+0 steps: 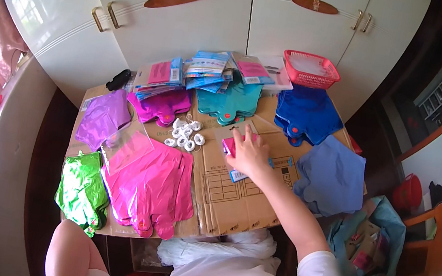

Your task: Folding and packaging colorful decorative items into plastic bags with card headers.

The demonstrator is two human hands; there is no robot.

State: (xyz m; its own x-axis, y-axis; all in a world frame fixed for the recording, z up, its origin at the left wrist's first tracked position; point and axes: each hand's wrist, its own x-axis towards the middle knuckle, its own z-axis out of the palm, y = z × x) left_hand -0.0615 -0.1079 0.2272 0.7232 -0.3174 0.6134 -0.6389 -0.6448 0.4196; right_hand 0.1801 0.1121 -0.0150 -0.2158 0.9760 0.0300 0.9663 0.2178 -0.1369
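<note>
On the tabletop [229,212], my right hand [249,153] is wide over the pink packet [229,146], which could hit the white rolls [190,145] if pushed left.

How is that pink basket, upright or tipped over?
Upright. The pink basket has its open rim facing up, with something whitish showing inside.

Right hand [248,153]: our fingers touch a pink packet [228,146].
White rolls [183,132]: bunched to our left of it, on the cardboard [243,215].
Coral basket [318,83]: behind our dark-blue foil pieces [304,114].
</note>
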